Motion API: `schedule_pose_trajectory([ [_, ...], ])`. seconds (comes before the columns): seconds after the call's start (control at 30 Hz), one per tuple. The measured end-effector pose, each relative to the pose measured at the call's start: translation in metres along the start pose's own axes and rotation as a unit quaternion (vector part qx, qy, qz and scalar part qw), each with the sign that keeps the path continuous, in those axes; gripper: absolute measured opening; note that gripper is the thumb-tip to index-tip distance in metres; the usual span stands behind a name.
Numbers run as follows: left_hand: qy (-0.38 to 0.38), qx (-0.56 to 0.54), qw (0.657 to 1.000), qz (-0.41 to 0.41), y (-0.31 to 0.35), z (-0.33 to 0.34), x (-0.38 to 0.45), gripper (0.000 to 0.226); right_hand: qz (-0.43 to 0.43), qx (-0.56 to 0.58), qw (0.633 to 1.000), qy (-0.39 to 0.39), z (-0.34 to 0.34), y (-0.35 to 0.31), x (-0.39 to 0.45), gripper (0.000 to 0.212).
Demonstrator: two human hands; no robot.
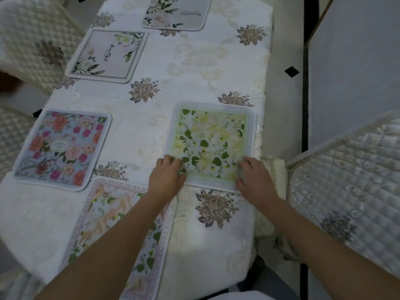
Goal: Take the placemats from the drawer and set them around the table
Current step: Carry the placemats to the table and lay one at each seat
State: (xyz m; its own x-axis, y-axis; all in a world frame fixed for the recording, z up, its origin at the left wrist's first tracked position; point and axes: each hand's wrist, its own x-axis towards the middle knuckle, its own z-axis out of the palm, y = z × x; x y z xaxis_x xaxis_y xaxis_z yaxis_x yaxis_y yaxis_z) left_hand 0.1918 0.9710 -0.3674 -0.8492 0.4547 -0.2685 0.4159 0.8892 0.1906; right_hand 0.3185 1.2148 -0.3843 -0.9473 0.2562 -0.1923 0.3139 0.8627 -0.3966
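Note:
A green-and-yellow floral placemat [210, 141] lies flat near the right edge of the table [134, 118]. My left hand [165, 178] rests on its near left corner and my right hand [253, 176] on its near right corner, fingers laid on the mat. Several other placemats lie on the table: a pink-flowered one [62, 146] at the left, a pale one with lettering [116, 230] partly under my left forearm, and two grey "Beautiful" mats [108, 55] [177, 11] farther away.
A white embroidered tablecloth covers the table. Quilted chairs stand at the right [350, 185] and at the left [28, 35] [10, 135]. A pale tiled floor [285, 50] with a dark stripe runs along the right side.

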Motion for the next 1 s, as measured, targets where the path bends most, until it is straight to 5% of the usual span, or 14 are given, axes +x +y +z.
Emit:
schedule_pose_trajectory([
  [0.27, -0.018, -0.015, 0.993, 0.114, 0.042, 0.012, -0.033, 0.031, -0.105, 0.018, 0.994, -0.038, 0.012, -0.052, -0.018, 0.040],
  [0.43, -0.024, -0.019, 0.992, 0.119, 0.043, 0.037, -0.048, 0.040, -0.088, 0.035, 0.993, -0.070, 0.027, -0.065, -0.035, 0.056],
  [0.53, -0.019, -0.012, 0.991, 0.133, 0.039, 0.034, -0.048, 0.041, -0.095, 0.018, 0.993, -0.067, 0.027, -0.060, -0.034, 0.046],
  [1.0, 0.006, -0.008, 0.999, 0.043, -0.033, 0.016, -0.061, 0.050, -0.031, -0.004, 1.000, -0.006, 0.025, 0.000, -0.072, 0.047],
])
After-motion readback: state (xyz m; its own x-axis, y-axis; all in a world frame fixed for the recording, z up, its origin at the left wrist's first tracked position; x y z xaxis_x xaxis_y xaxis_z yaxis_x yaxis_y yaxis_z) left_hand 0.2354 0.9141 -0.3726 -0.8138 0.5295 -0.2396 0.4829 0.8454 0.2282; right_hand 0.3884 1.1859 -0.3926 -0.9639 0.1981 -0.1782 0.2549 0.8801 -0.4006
